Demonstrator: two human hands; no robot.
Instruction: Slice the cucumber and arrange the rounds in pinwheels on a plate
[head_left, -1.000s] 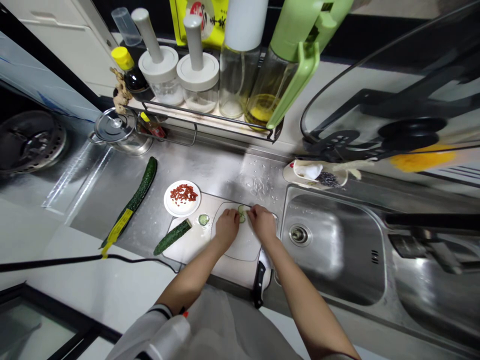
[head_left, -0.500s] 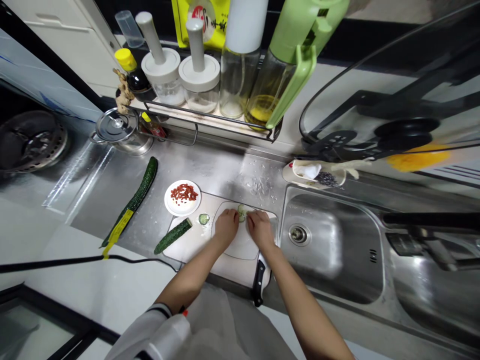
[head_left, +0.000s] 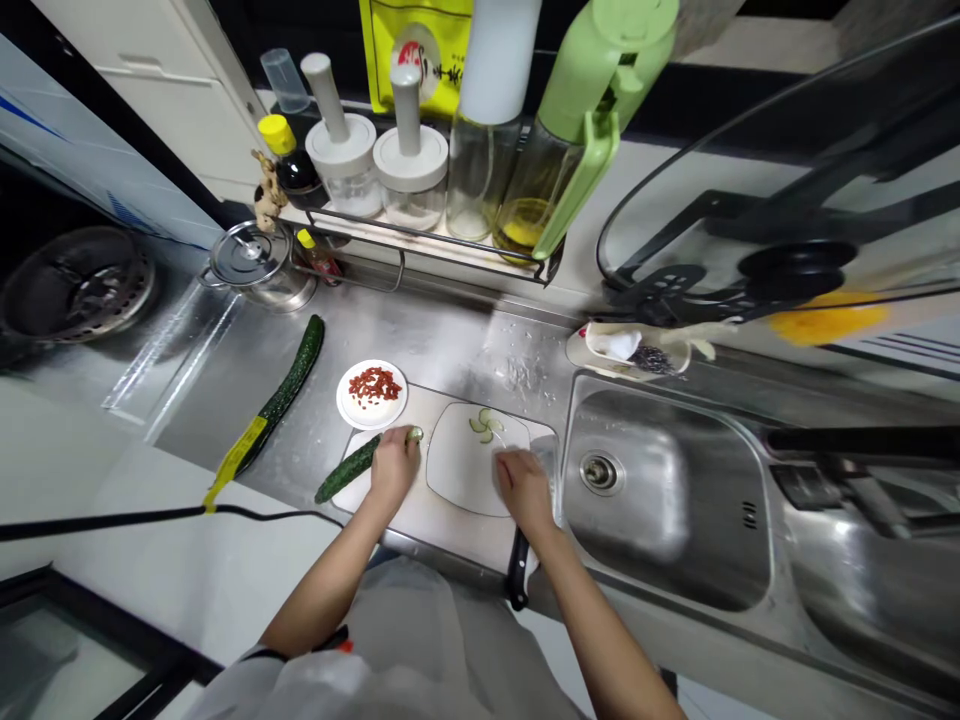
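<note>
My left hand (head_left: 393,463) rests on the white cutting board (head_left: 420,510), fingers closed round a loose cucumber slice (head_left: 413,434) beside the cut end of a half cucumber (head_left: 346,470). My right hand (head_left: 521,485) lies on the right edge of a white square plate (head_left: 465,470), its fingers curled, with nothing that I can see in them. A few cucumber slices (head_left: 484,425) lie arranged at the plate's far edge. A black-handled knife (head_left: 517,570) lies at the board's near edge, below my right wrist.
A small white dish of red berries (head_left: 372,392) sits left of the plate. A whole cucumber (head_left: 289,382) with a yellow band lies on the steel counter. The sink (head_left: 667,500) is on the right. A rack with bottles and jars (head_left: 420,200) stands behind. A black cable (head_left: 150,518) crosses the counter.
Both hands left the slices at the plate's far edge. My left hand moved left to the loose slice by the half cucumber; my right hand drew back toward me.
</note>
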